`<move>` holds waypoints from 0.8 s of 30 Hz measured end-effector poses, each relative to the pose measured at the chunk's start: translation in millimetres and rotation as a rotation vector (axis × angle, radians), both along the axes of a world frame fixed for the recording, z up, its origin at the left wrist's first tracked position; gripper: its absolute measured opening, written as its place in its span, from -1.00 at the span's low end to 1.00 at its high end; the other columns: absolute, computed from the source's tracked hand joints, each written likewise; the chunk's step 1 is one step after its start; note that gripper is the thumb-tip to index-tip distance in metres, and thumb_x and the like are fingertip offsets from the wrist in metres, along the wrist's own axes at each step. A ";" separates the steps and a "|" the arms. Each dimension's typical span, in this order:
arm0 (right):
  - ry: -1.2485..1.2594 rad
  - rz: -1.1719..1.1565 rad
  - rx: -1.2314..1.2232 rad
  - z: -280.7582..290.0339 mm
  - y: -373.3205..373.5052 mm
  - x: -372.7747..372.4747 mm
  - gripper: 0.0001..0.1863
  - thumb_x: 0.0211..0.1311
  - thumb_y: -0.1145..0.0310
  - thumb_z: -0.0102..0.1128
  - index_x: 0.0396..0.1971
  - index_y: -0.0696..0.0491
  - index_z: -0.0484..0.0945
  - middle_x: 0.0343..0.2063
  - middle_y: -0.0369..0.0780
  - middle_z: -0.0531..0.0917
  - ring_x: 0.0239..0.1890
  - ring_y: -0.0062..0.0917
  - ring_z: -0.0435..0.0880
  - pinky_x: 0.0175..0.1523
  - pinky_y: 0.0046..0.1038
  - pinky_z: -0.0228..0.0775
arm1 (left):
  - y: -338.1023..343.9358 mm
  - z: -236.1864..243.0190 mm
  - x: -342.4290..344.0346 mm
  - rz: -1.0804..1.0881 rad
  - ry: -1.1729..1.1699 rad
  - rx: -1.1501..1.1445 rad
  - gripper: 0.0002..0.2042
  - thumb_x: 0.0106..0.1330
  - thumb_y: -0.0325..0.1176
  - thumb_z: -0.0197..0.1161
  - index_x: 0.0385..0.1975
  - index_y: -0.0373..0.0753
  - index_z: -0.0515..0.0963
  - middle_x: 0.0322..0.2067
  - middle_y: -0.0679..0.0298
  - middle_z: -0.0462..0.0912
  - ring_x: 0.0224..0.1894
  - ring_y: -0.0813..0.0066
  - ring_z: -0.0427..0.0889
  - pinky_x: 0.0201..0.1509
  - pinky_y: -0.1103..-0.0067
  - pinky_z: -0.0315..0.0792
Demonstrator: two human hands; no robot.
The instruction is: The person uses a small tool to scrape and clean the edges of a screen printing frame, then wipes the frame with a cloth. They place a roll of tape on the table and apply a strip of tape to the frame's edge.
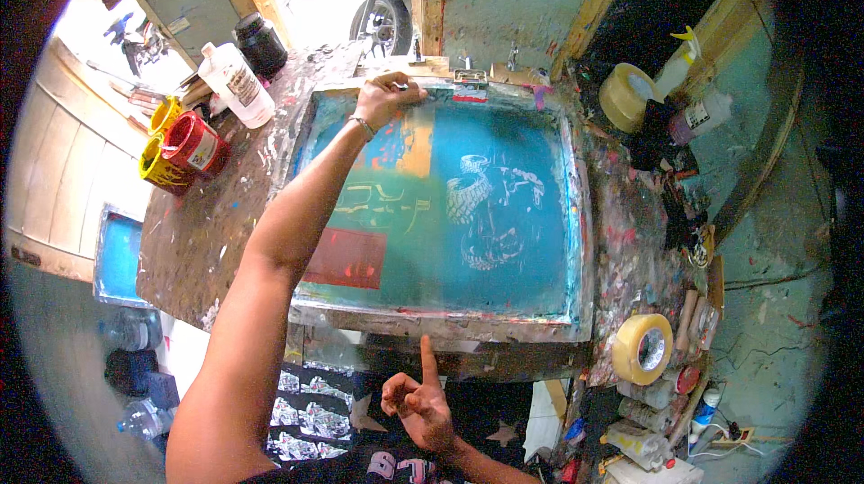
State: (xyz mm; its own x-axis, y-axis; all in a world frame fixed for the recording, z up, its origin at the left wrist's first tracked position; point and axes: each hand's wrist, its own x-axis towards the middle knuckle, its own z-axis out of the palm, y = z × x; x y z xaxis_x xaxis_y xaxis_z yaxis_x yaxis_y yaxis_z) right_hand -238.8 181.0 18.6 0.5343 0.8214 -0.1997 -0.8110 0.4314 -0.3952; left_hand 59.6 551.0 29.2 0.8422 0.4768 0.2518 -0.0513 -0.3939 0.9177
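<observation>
A silk screen printing frame lies on the worktable, its mesh blue-green with a pale motorcycle image at the right. Yellow linework, an orange patch and a dark red rectangle show on the mesh's left part. My left hand reaches across to the frame's far edge, its fingers bent down onto the rim beside a metal hinge clamp. Below the near edge is my right hand, holding nothing. Its index finger points up to the frame's near rail while the other fingers curl loosely.
Red and yellow paint pots, a white bottle and a black jar stand at the left. Tape rolls and several bottles line the right side. A smaller blue screen leans at the table's left.
</observation>
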 end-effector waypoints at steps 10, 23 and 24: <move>0.040 -0.037 -0.053 4.8 20.2 5.6 0.08 0.19 0.10 0.32 0.47 -0.39 -0.36 -0.31 -0.11 0.51 -0.34 -0.45 0.44 -0.22 -0.40 0.35 | -1.6 -27.3 27.2 -0.109 0.096 -0.195 -0.79 0.16 -0.29 0.45 -0.24 -0.18 0.67 -0.48 0.42 0.66 -0.47 0.76 0.51 -0.42 0.74 0.38; -0.048 -0.110 -0.077 1.4 22.4 3.8 0.04 0.26 0.25 0.20 0.47 -0.20 -0.43 -0.27 -0.14 0.54 -0.32 -0.54 0.45 -0.21 -0.52 0.34 | -6.2 -34.4 18.1 -0.163 -0.032 -0.112 -0.56 0.06 -0.46 0.46 -0.01 -0.30 0.56 -0.38 0.25 0.76 -0.44 0.69 0.61 -0.35 0.72 0.49; -0.049 -0.105 -0.087 1.5 23.3 4.7 0.04 0.26 0.24 0.20 0.47 -0.20 -0.44 -0.27 -0.14 0.54 -0.32 -0.54 0.45 -0.21 -0.52 0.34 | -7.9 -37.0 17.4 -0.148 -0.021 -0.185 -0.53 0.02 -0.44 0.49 -0.02 -0.32 0.57 -0.33 0.19 0.76 -0.38 0.66 0.67 -0.25 0.69 0.54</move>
State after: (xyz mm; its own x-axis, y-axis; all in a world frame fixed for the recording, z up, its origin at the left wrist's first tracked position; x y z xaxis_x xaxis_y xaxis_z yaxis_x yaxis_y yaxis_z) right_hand -234.1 204.2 20.1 0.6272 0.7411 -0.2396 -0.7421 0.4752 -0.4728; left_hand 77.0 543.1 -7.9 0.9017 0.3884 0.1901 -0.1160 -0.2062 0.9716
